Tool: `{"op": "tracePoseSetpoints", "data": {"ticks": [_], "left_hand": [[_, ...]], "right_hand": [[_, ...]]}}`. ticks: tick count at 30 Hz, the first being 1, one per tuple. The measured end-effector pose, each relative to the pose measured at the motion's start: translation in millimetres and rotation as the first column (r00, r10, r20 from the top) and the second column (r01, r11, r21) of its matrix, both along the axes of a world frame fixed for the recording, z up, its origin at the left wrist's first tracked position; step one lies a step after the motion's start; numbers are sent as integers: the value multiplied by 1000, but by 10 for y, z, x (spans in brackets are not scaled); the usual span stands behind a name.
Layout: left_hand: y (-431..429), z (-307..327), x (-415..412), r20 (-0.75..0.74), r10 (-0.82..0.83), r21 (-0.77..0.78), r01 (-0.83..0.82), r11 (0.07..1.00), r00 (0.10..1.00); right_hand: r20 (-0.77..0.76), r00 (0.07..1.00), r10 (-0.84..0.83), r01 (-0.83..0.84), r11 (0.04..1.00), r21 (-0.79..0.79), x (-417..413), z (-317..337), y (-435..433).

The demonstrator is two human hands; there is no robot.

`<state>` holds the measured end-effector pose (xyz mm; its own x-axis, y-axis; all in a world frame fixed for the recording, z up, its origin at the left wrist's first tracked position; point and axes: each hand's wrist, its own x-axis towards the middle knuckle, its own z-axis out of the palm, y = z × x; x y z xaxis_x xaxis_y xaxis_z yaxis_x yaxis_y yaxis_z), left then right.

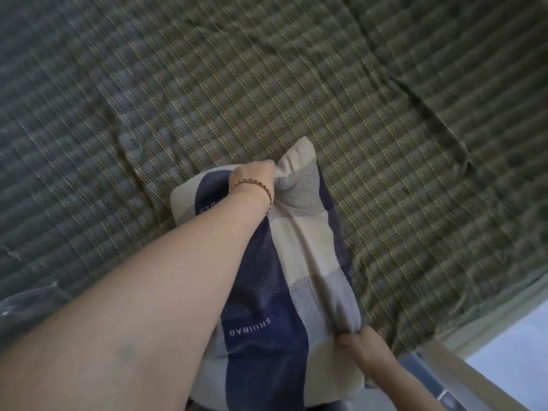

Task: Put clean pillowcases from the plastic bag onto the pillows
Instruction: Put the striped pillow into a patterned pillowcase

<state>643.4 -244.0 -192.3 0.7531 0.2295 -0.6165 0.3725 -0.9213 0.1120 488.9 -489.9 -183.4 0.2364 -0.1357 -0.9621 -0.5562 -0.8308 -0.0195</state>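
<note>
Checked pillowcase [299,241], blue/cream/grey with white lettering, lies on the bed from frame centre down to 6 o'clock. It is long and bulky and runs roughly 12 to 6. It looks filled, but I cannot tell whether the cream corner at its far end is cover or bare filling.

Left hand [252,176] is at frame centre on the far end of the pillowcase. The forearm comes in from 8 o'clock and lies across the blue stripe. The fingers are curled down into a bunch of fabric and grip it; creases fan out from that spot. The fingertips themselves are hidden behind the knuckles. There is a thin gold bracelet [252,181] on that wrist.

Right hand [364,348] is at 5 o'clock, at the near right edge of the pillowcase. Its fingers [345,336] are pressed together and pinch a gathered grey fold. The cloth is drawn into long folds between the two hands.

A green plaid bed sheet [267,69] fills most of the frame under and around the pillowcase, with wrinkles at 9 and 2 o'clock.

Part of a clear plastic bag [26,304] shows at the 8 o'clock edge, resting on the sheet, well apart from the pillowcase and blurred.

A pale bed frame [462,378] rail runs along the mattress edge at 4 to 5 o'clock, with light floor [510,336] beyond it.
</note>
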Motion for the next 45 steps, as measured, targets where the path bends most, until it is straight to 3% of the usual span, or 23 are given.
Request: {"op": "tracePoseSetpoints", "data": {"ticks": [2,5,7,9,13,16,18,22,24,25,27,29,30,32,33,35,36,38,40,41,43,45], "left_hand": [[8,62,-127,54,164,-129,-156,979,985],[130,335,-371,90,514,-403,-441,802,853],[226,679,-536,127,619,-482,-497,721,775],[279,1064,-754,176,656,-530,-491,692,734],[317,1783,-1457,225,701,-679,-407,611,676],[101,1939,-1935,106,612,-759,-334,559,784],[-115,1858,-2152,92,528,-732,-302,611,844],[-260,1599,-2424,184,464,-634,-256,730,866],[-222,1471,-2547,254,338,-570,-142,809,906],[-208,1407,-2614,257,285,-568,-94,817,923],[-185,1397,-2738,166,342,-703,-133,699,925],[-97,1448,-2819,24,508,-784,-299,544,861],[-16,1447,-2833,31,631,-757,-395,522,775],[172,1423,-2717,226,789,-634,-529,565,571],[264,1410,-2581,270,782,-550,-576,604,562],[358,1351,-2249,89,712,-414,-625,662,696],[341,1321,-2102,-38,636,-352,-606,713,770],[234,1206,-1966,-179,515,-269,-545,794,839],[142,1119,-2015,-155,480,-233,-504,831,863],[111,1086,-2076,-140,499,-259,-518,815,855],[56,1041,-2193,-107,544,-326,-546,772,832],[0,1020,-2357,-62,589,-296,-578,760,806]], "right_hand": [[50,994,-94,93,995,32,37,147,88],[147,962,-232,219,971,100,203,493,269],[239,927,-288,260,955,142,369,780,410],[278,907,-316,272,944,186,486,1072,531],[364,902,-233,141,955,262,458,1657,697],[388,871,-301,193,936,293,455,1839,843],[333,896,-292,185,930,317,420,1807,1028],[145,976,-165,115,947,299,270,1586,1358],[26,999,-45,37,962,271,249,1479,1412],[9,998,63,-63,963,263,244,1422,1410],[90,962,259,-274,922,275,205,1334,1448],[198,893,404,-445,856,262,101,1279,1469],[235,837,494,-542,807,235,32,1270,1484],[314,649,693,-757,629,176,-104,1316,1483],[336,563,755,-825,539,170,-166,1341,1469],[328,473,818,-881,436,184,-306,1379,1430],[302,494,815,-869,456,192,-380,1380,1391],[309,702,642,-708,675,208,-493,1305,1245],[322,911,260,-321,934,155,-496,1224,1036],[338,938,81,-105,993,53,-474,1173,918],[383,913,-139,213,964,-159,-358,990,645],[315,881,-352,434,868,-242,-281,752,456]]}}
